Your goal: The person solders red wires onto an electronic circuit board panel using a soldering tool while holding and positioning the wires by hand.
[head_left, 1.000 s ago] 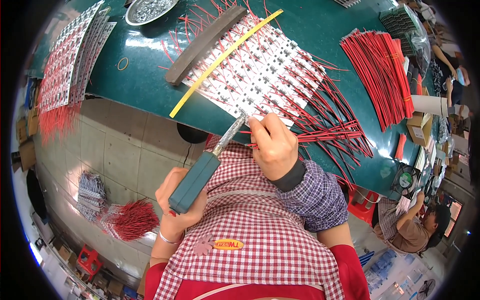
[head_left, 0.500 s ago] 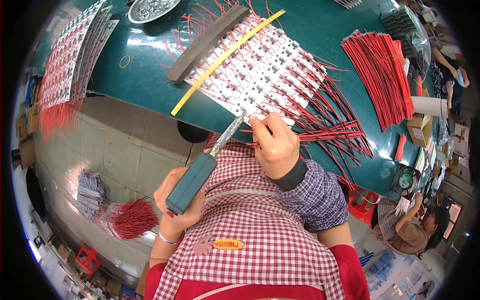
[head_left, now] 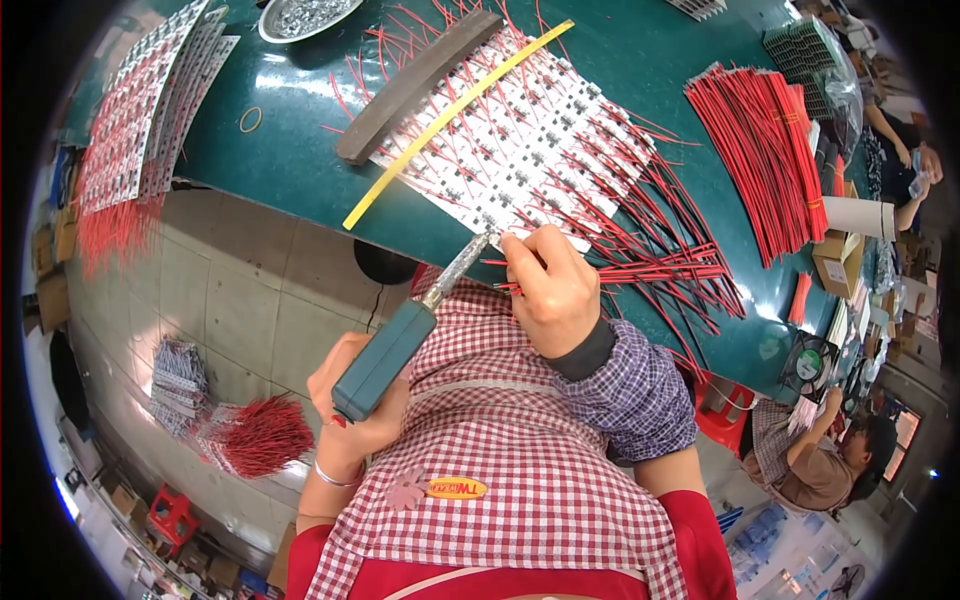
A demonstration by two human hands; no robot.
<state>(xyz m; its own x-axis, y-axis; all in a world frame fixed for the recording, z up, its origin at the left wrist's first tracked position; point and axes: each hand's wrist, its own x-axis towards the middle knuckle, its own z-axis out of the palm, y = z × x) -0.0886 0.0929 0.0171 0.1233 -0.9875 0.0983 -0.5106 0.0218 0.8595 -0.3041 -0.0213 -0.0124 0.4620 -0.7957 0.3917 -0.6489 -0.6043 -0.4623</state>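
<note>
My left hand is wrapped round the dark green handle of a soldering iron. The iron's metal tip reaches the near edge of a white circuit board panel, close to my right fingertips. My right hand is closed in a pinch on a red-and-black wire at that edge; its fingers partly hide the wire end. More red and black wires lie under and beside this hand, and many run from the panel's right side. A yellow strip and a dark bar lie across the panel.
On the green table are a bundle of red wires, a metal bowl and stacked wired panels at the left edge. A small fan stands right. More wired boards sit low left. A co-worker sits at right.
The iron's tip has shifted slightly toward me, nearer my right fingertips. My right hand keeps nearly the same place and grip. The panel has not visibly moved.
</note>
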